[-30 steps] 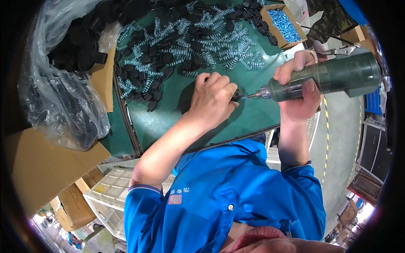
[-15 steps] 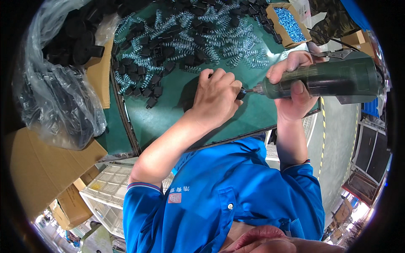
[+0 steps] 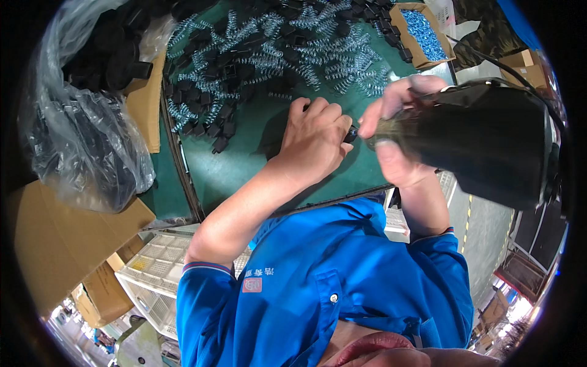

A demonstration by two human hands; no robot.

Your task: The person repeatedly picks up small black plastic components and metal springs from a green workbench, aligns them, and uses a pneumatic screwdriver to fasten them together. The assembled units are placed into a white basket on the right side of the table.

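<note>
My left hand (image 3: pixel 315 137) is closed around a small black part (image 3: pixel 351 134) above the green table; only the part's right end shows past my fingers. To the right, my right hand (image 3: pixel 400 131) grips a dark power screwdriver (image 3: pixel 483 140), blurred by motion. Its front end points left toward the black part, and my fingers hide its tip. Beyond both hands lies a heap of metal coil springs (image 3: pixel 354 61), mixed with black square plastic pieces (image 3: pixel 223 128).
A small cardboard box of blue screws (image 3: pixel 422 35) sits at the table's far right. On the left are a clear plastic bag (image 3: pixel 92 147) of black parts and a cardboard flap (image 3: pixel 67 244). White plastic crates (image 3: pixel 150 287) stand below the green table's (image 3: pixel 226 177) near edge. A cable (image 3: pixel 520 76) trails behind the screwdriver.
My right hand has shifted slightly left with the screwdriver, whose rear end has swung nearer to me and appears larger. The screwdriver's bit is now hidden. My left hand stays in place.
</note>
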